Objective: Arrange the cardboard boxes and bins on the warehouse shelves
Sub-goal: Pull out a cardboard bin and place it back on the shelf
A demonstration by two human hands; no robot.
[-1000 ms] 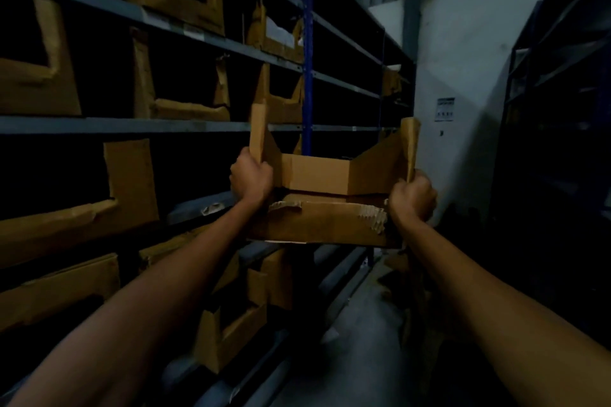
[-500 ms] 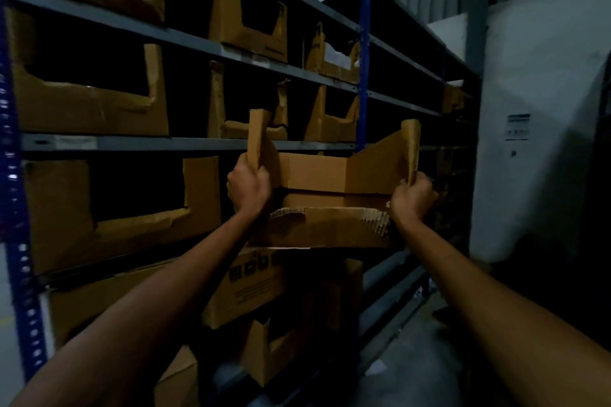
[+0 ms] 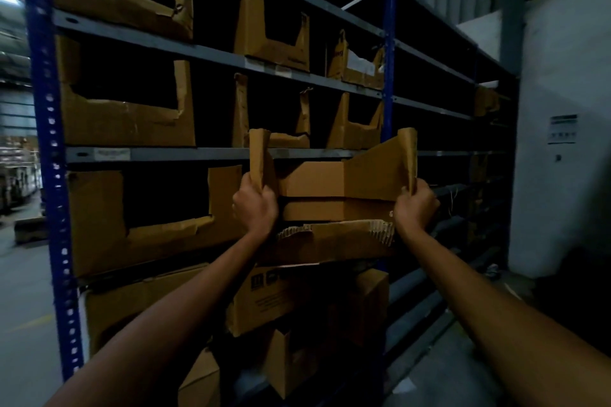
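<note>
The left hand (image 3: 256,205) and right hand (image 3: 415,205) each clench a raised side flap of a brown, cut-front corrugated cardboard bin (image 3: 330,182), carried in the air just before the grey metal shelves (image 3: 165,153). Over the last second the person has swung from the aisle to face the rack, so placement looks near. Inside the carried bin only cardboard shows. One upper shelf bin (image 3: 360,76) holds something white; the others are too dark to read.

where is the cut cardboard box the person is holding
Head view, centre: the cut cardboard box is held up between the left hand and right hand, in front of a blue upright.
</note>
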